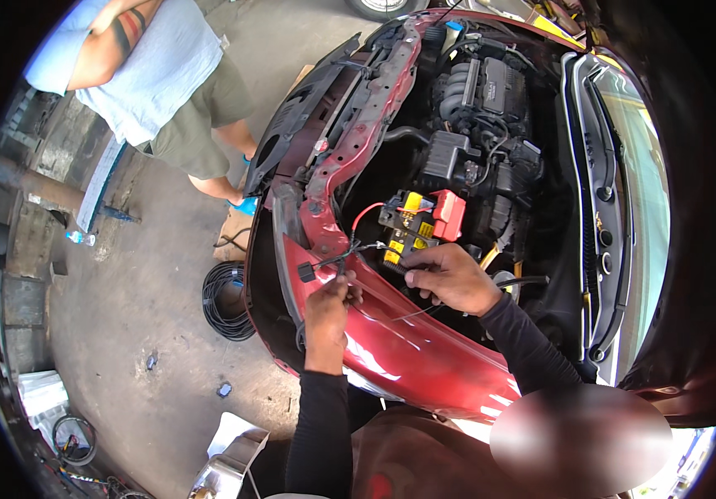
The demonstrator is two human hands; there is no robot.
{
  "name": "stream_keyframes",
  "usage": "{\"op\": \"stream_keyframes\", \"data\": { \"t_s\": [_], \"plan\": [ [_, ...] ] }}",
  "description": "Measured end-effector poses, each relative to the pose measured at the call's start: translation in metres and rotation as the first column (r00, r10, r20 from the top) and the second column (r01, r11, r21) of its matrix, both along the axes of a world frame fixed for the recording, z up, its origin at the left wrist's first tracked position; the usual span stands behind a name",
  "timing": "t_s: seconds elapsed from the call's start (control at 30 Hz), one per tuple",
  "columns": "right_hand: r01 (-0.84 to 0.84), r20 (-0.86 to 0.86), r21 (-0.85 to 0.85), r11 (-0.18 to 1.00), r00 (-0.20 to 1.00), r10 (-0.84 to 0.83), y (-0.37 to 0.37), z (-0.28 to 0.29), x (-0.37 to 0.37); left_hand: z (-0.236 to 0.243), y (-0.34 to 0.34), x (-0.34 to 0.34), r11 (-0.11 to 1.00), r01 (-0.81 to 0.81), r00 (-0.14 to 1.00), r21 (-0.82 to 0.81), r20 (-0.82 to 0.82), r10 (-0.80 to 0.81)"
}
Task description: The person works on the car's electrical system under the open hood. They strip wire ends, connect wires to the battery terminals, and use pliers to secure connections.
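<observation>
My left hand [327, 320] is over the red front fender [391, 337] of a car, its fingers closed on a thin dark wire harness [343, 256]. A black plug connector [305, 272] hangs from that harness beside my fingertips. My right hand [453, 281] is at the near edge of the car battery [399, 229], thumb and fingers pinched together. Whatever is between those fingertips is too small to make out. A red terminal cover [448, 214] sits on the battery, and a red wire [364, 216] arcs from it toward the harness.
The engine [482, 87] and a black box [445, 158] fill the bay beyond the battery. A person [154, 75] stands by the front bumper with folded arms. On the floor lie a coiled black hose or cable [226, 301] and a metal beam [102, 183].
</observation>
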State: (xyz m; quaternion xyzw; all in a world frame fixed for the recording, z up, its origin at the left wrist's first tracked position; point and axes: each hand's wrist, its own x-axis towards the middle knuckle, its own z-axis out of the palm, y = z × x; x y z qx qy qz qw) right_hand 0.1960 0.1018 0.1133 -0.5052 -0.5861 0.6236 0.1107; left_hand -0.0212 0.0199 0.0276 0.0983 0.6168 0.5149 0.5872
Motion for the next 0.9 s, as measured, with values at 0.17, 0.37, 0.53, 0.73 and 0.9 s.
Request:
{"op": "stream_keyframes", "data": {
  "t_s": [0.17, 0.37, 0.53, 0.73, 0.9],
  "plan": [
    [-0.126, 0.136, 0.232, 0.965, 0.986, 0.096, -0.003, -0.047, -0.042, 0.008, -0.021, -0.013, 0.973, 0.231, 0.915, 0.012, -0.342, -0.213],
    [-0.062, 0.194, 0.095, 0.994, 0.980, 0.042, -0.016, -0.067, -0.070, 0.013, -0.030, -0.013, 1.000, -0.015, 0.998, -0.028, 0.067, 0.017],
    [-0.061, 0.214, 0.211, 0.976, 0.977, 0.015, -0.025, -0.068, -0.075, 0.008, -0.037, -0.007, 0.995, -0.098, 0.978, -0.030, 0.180, 0.102],
    [-0.021, 0.134, 0.224, 0.974, 0.991, -0.009, -0.033, -0.062, -0.073, 0.000, -0.038, -0.007, 0.991, -0.133, 0.957, 0.002, 0.259, 0.129],
    [0.021, 0.151, 0.157, 0.987, 0.988, -0.045, -0.033, -0.059, -0.071, 0.002, -0.037, -0.008, 0.985, -0.166, 0.919, -0.044, 0.356, 0.170]
  ]
}}
